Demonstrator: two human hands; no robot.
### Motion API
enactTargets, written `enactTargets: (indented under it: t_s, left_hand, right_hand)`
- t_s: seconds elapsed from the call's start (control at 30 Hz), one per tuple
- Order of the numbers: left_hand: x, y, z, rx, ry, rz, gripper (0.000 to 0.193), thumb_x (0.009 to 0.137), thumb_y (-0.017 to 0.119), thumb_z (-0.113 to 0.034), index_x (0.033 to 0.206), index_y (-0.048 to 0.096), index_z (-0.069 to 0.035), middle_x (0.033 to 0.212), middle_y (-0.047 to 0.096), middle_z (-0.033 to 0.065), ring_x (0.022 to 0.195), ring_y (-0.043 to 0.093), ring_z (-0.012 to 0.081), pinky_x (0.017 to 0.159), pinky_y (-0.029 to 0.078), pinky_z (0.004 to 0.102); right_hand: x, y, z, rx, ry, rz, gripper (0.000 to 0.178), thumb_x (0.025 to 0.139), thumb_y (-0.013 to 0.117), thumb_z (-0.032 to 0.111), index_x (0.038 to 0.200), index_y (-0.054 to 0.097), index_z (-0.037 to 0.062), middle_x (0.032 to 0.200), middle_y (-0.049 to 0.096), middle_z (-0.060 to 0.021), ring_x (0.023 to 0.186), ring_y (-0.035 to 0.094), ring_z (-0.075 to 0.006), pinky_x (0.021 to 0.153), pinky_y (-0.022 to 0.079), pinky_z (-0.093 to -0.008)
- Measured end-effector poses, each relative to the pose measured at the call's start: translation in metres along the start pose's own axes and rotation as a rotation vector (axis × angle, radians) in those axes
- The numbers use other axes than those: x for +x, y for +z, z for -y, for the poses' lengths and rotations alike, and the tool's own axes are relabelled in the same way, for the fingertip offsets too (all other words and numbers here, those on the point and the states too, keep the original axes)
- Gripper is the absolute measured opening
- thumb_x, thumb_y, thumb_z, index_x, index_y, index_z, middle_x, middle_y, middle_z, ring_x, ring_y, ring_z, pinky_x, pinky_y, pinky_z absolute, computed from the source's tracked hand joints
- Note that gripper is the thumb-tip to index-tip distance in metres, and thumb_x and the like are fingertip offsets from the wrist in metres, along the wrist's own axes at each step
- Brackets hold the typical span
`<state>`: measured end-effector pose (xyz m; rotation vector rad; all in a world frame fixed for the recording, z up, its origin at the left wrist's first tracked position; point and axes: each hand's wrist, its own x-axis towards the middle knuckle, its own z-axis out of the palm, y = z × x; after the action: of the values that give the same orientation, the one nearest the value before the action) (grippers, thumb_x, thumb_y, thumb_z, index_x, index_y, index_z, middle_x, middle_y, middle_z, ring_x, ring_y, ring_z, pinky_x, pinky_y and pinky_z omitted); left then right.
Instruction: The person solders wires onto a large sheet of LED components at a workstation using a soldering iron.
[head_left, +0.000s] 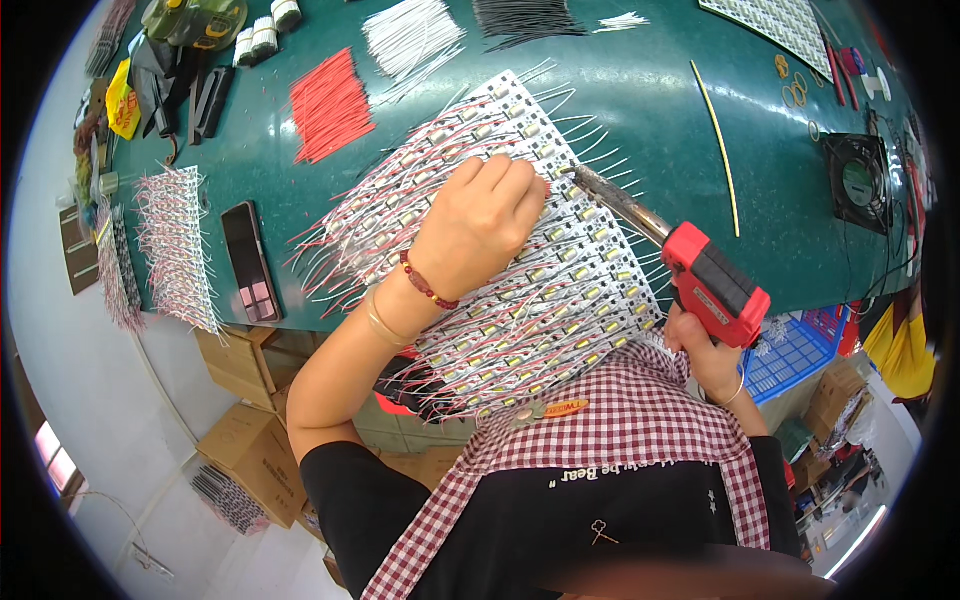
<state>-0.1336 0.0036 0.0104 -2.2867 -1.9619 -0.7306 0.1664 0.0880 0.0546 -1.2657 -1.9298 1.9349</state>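
Over the middle of the green table [660,130], the left forearm [345,375] is extended upward and to the right, and the left hand [480,225] is held knuckles up over the LED board [610,290]. The right hand [708,360] is held lower, by the board's right corner. The soldering gun [708,285] is pointed up and leftward, its long axis slanted from lower right to upper left; its tip is positioned at the board near the left fingers [515,182], and contact cannot be confirmed. The board's right edge is slanted from upper left to lower right. The left fingers are curled and pressed together; their tips are hidden, so whether anything is pinched cannot be told. The gun's handle is gripped by the right fingers, which are partly hidden. Red wires [332,105] are laid out beyond the board.
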Motion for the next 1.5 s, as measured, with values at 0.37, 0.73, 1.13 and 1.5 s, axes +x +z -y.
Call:
enactTargets:
  t_s: [0.37,0.73,1.13,1.5]
  left_hand:
    - [-0.003,-0.004,0.000,0.079,-0.030,-0.021,0.010,0.076,0.064,-0.004,0.086,0.063,-0.004,0.076,0.047,0.0038,0.070,0.050,0.0191,0.064,0.039,0.0324]
    - [-0.007,-0.013,-0.019,-0.043,-0.167,-0.133,0.025,0.067,0.065,0.003,0.091,0.067,-0.006,0.076,0.050,0.0039,0.070,0.051,0.0205,0.062,0.039,0.0338]
    - [-0.006,0.007,-0.024,-0.111,-0.102,-0.068,0.023,0.071,0.062,-0.001,0.093,0.066,-0.002,0.074,0.045,0.0047,0.068,0.048,0.0198,0.063,0.039,0.0323]
    - [-0.003,0.003,-0.027,-0.036,-0.065,0.003,0.019,0.075,0.061,-0.005,0.094,0.063,0.000,0.078,0.044,0.0067,0.072,0.048,0.0208,0.065,0.040,0.0330]
  right_hand:
    - [-0.004,0.006,-0.007,0.053,-0.116,-0.044,0.054,0.090,0.064,0.033,0.126,0.045,-0.0038,0.065,0.053,-0.0059,0.052,0.049,-0.0118,0.050,0.041,-0.0259]
    - [-0.007,0.003,-0.007,0.190,-0.090,-0.028,0.054,0.090,0.064,0.034,0.125,0.045,-0.0024,0.063,0.052,-0.0067,0.051,0.049,-0.0120,0.049,0.040,-0.0258]
    - [-0.014,0.003,-0.021,0.089,-0.030,0.031,0.053,0.092,0.062,0.035,0.125,0.045,-0.0021,0.066,0.052,-0.0055,0.055,0.050,-0.0125,0.052,0.041,-0.0257]
    - [-0.014,-0.005,-0.037,-0.181,-0.094,0.054,0.024,0.085,0.065,0.014,0.106,0.060,0.0027,0.089,0.062,-0.0088,0.079,0.060,-0.0195,0.070,0.048,-0.0317]
